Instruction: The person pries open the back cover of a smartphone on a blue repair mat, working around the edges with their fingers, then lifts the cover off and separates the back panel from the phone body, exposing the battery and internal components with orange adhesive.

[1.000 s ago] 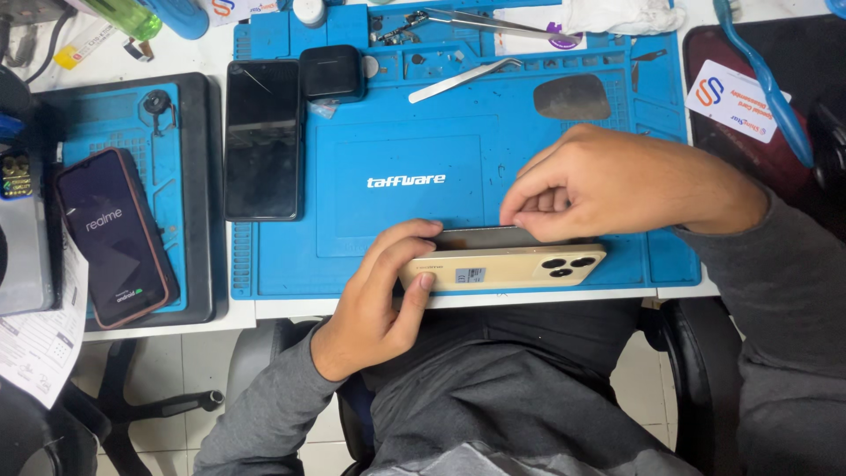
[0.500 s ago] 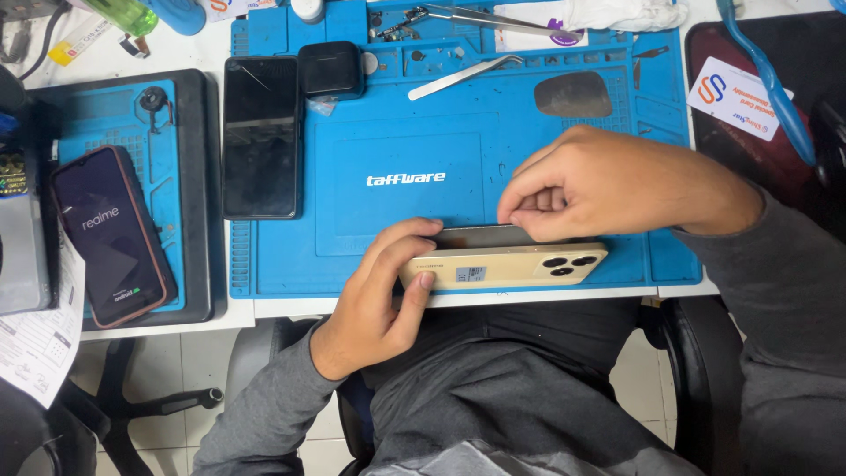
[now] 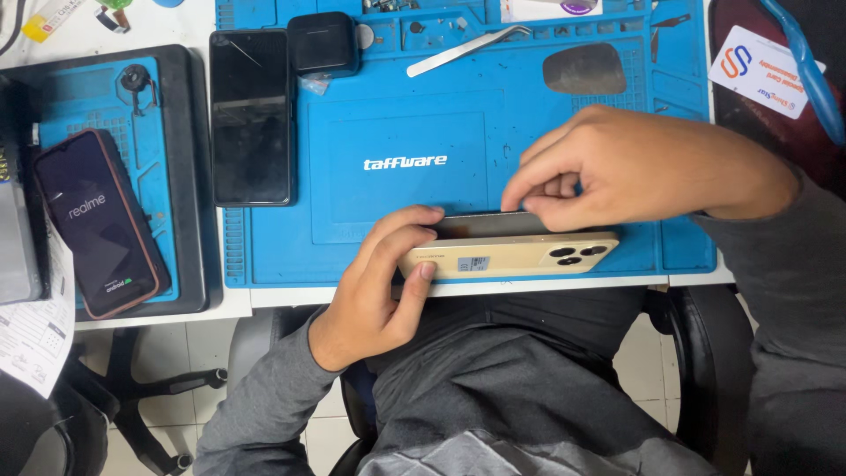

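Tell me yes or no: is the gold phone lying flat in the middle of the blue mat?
No, the gold phone is held on edge at the blue mat's near edge, gripped by the left hand and right hand.

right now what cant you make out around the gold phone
- Head view: what the right hand pinches at the gold phone, covered by its own fingertips.
- The phone's left end, wrapped by the left hand.
- Small parts along the blue mat top, cut off by the frame edge.
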Motion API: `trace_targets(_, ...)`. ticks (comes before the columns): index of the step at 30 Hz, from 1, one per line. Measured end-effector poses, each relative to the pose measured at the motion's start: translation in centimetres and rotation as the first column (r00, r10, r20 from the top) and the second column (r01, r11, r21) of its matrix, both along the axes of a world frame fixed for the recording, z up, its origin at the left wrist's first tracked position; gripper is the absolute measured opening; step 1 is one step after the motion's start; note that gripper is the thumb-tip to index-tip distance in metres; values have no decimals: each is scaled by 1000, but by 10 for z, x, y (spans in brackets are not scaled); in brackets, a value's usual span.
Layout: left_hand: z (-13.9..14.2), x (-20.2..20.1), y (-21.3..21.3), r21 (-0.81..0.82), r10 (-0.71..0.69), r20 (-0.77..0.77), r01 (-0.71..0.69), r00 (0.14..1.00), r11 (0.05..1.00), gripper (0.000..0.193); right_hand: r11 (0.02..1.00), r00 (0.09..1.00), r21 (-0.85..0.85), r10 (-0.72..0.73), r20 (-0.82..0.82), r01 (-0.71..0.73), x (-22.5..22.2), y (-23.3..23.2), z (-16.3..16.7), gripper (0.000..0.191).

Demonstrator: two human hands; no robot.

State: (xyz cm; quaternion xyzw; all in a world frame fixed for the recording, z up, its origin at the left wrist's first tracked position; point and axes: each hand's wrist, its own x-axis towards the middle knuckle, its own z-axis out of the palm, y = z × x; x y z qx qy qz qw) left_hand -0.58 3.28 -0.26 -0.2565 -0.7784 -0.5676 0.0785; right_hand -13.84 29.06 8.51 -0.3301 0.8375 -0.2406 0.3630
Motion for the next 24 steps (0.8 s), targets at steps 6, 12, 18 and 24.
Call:
trace_targets(6,-1,-1,-1,-5,-5,-5,5,1000,1000,28,999,1000,-48,-9,11,10,-2,5,-4,28)
trace_targets(12,-1,0,0,-13,-1,2,1,1000,1000,28,996,997,-30,79,-27,-79,-2,10,-5,30)
trace_targets(18,1,-1,-1,-7,-9,-13,9,1000,1000,27,998,998,-38,57,-18,-58,-4,14,-3,30)
trace_targets(24,1,0,-2,0,-13,-1,13,1000,1000,27,992,989,26,126,-83,-124,-6,20,1,27)
